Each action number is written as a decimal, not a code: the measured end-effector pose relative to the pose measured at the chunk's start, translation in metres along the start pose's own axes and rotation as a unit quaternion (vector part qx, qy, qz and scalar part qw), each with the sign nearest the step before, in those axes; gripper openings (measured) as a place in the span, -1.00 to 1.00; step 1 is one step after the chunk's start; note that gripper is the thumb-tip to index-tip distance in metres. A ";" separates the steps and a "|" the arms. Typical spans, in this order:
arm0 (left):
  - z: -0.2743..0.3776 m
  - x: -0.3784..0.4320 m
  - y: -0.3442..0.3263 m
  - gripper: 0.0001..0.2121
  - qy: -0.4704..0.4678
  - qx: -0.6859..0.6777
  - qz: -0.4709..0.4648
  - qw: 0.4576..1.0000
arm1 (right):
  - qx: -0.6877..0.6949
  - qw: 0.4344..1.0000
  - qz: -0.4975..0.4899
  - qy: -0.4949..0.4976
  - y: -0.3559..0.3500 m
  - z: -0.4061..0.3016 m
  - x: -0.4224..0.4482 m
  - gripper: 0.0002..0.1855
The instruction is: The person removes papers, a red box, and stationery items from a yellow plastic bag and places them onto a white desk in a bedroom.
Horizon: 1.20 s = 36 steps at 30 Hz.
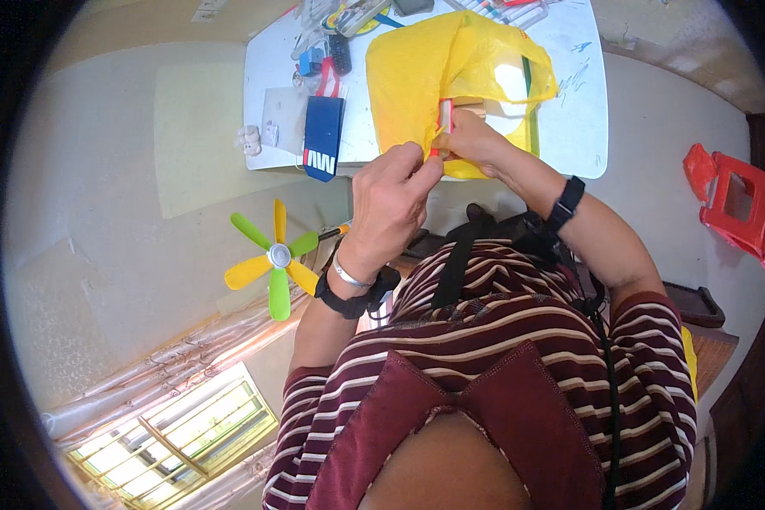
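A yellow plastic bag (408, 76) lies at the near edge of the white table (567, 140), its mouth gaping towards the right. Through the opening show a white item, a green edge and something brown. My left hand (392, 197) pinches the near edge of the bag between thumb and fingers. Just right of it, my right hand (475, 140) reaches into the bag's mouth and grips a red-and-white item (446, 116), whose lower part is hidden by the bag and fingers. The two hands are close together.
Left of the bag lie a dark blue paper bag (324, 134) with red handles, a clear sheet, a small plush toy (250, 140) and a blue box (311, 62). Markers (516, 14) are at the back. A small fan (279, 255) stands lower left; a red plastic stool (739, 197) is at right.
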<state>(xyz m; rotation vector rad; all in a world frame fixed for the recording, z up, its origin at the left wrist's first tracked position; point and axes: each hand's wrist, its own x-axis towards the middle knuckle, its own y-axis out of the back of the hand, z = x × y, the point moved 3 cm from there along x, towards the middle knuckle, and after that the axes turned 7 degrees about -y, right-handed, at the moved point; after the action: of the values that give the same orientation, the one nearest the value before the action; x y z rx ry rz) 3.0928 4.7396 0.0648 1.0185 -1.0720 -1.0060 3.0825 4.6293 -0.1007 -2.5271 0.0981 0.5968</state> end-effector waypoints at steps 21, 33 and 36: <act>-0.001 0.022 -0.001 -0.82 -0.024 -0.032 -0.112 0.993 | -0.458 0.833 0.198 0.240 0.116 -0.048 -0.120 -0.61; -0.048 0.011 -0.092 -0.72 -0.065 0.093 -0.159 0.981 | -0.509 0.684 0.417 0.315 0.104 -0.070 -0.116 -0.87; -0.036 0.019 -0.096 -0.79 -0.042 0.124 -0.184 0.974 | -0.120 0.913 0.316 0.226 0.124 -0.047 -0.105 -0.88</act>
<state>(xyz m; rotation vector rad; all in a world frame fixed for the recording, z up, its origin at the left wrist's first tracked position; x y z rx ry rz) 3.1183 4.7054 -0.0305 1.4259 -1.1201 -1.2410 2.9837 4.4938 -0.0796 -2.8145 1.1047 0.2413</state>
